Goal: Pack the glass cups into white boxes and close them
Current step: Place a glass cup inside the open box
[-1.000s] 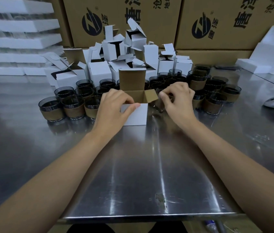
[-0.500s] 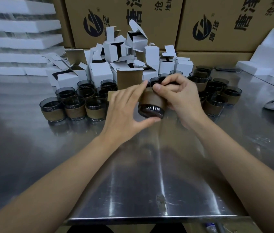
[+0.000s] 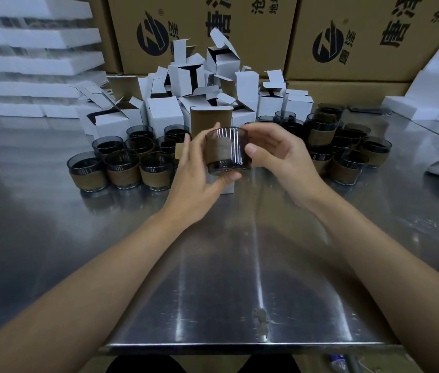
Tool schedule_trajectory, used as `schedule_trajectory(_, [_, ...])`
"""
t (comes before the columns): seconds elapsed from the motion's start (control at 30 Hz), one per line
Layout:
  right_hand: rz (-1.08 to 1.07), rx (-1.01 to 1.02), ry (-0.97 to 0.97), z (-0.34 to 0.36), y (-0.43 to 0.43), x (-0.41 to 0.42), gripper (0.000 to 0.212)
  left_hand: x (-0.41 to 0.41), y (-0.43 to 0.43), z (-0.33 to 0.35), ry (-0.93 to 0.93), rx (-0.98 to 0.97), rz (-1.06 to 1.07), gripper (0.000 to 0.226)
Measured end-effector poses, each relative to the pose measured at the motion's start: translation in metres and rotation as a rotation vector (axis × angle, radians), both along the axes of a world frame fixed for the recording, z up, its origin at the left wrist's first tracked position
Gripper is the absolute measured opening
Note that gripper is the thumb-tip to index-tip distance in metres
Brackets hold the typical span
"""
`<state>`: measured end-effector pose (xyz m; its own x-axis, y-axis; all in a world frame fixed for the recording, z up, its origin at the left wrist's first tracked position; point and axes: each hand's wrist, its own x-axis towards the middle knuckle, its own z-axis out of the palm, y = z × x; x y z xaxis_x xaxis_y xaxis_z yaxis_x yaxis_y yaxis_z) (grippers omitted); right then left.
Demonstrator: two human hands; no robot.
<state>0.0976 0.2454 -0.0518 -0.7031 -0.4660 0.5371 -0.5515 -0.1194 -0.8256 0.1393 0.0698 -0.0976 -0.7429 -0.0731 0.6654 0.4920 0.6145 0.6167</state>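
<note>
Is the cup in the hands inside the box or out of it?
Out. The left hand and right hand hold the glass cup in front of the open white box, not in it.

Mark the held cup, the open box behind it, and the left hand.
held cup (image 3: 219, 152): head view, on its brown sleeve.
open box (image 3: 211, 119): head view, on its raised brown flap.
left hand (image 3: 195, 181): head view, on the back of the hand.

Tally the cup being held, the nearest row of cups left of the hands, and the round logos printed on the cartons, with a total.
Held cup: 1
Cups in nearest left row: 3
Round carton logos: 2
Total: 6
</note>
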Motion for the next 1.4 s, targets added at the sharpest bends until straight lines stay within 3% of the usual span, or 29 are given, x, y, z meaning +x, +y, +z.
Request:
schedule_trajectory(0.1, [0.007,-0.007,0.002,0.000,0.001,0.000,0.026,0.003,0.001,0.005,-0.047,0.027,0.045,0.086])
schedule_trajectory(0.3, [-0.041,0.181,0.089,-0.007,-0.003,0.001,0.027,-0.002,0.001,0.003,0.299,-0.305,0.118,0.076])
schedule_trajectory(0.43, [0.044,0.036,0.013,-0.009,0.000,-0.004,0.017,-0.002,0.001,0.004,0.259,-0.198,0.076,0.087])
schedule_trajectory(0.57, [0.158,-0.004,-0.037,-0.010,0.004,-0.009,0.025,-0.002,-0.002,0.002,0.208,-0.183,0.100,0.080])
schedule_trajectory(0.97, [-0.028,-0.049,-0.112,-0.011,-0.004,-0.005,0.011,0.000,-0.002,0.003,0.213,-0.166,0.109,0.073])
schedule_trajectory(1.13, [-0.097,-0.064,-0.063,-0.006,-0.001,-0.006,0.006,-0.007,-0.006,0.005,0.106,-0.139,0.205,0.079])
schedule_trajectory(1.3, [-0.124,-0.042,-0.016,-0.003,0.003,-0.006,0.010,-0.010,-0.016,0.000,-0.095,-0.143,0.239,0.051])
schedule_trajectory(1.4, [-0.121,-0.065,0.031,-0.003,0.004,-0.006,0.012,-0.009,-0.015,0.000,-0.090,-0.150,0.182,0.034])
